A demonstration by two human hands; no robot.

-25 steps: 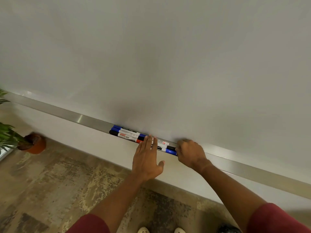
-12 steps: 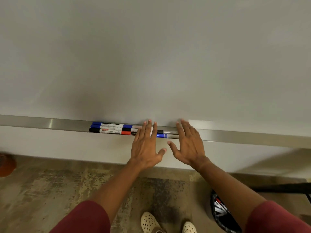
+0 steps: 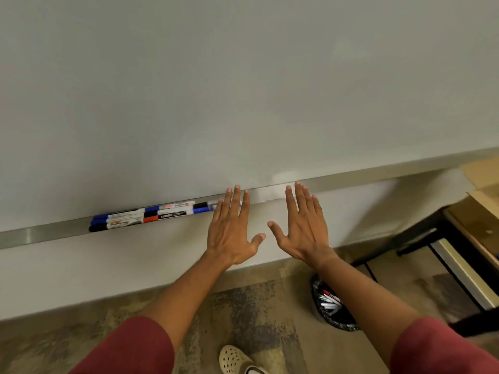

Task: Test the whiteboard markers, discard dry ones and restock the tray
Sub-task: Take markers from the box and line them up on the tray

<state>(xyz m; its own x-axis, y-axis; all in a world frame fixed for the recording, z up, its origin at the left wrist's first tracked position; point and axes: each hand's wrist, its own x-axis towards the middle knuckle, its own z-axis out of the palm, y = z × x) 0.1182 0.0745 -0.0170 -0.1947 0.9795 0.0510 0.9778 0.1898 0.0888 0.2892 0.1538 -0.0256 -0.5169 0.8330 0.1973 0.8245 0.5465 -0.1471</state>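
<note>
1. Markers lying in a tight bundle on the metal tray under the whiteboard, left of the frame centre; blue, black and red caps visible, exact number hard to count.
2. Long axis of the bundle along the tray, rising a little from lower left to upper right in the picture.
3. Left hand flat and spread, fingers straight, holding nothing; fingertips reaching the tray line just at the right end of the bundle, perhaps covering the last marker end. Real touch not possible to confirm.
4. Right hand also flat and spread, fingers straight, nothing held; placed to the right of the left hand, over a bare part of the tray, apart from the markers.
5. Key relation: markers lying to the left of both hands, so left hand clearly nearer; right hand separated from the bundle by the left hand.
6. Probable step, as a judgement: markers already gathered in the tray, no testing seen at this moment; next move likely a pick of one marker from the right end, with fingers closing across the barrel, not along it.
7. Risk: neighbours may roll or slide off the narrow tray if one marker is pulled carelessly.
8. Black bin on the floor at lower right, with some items inside, not clear which.
</note>
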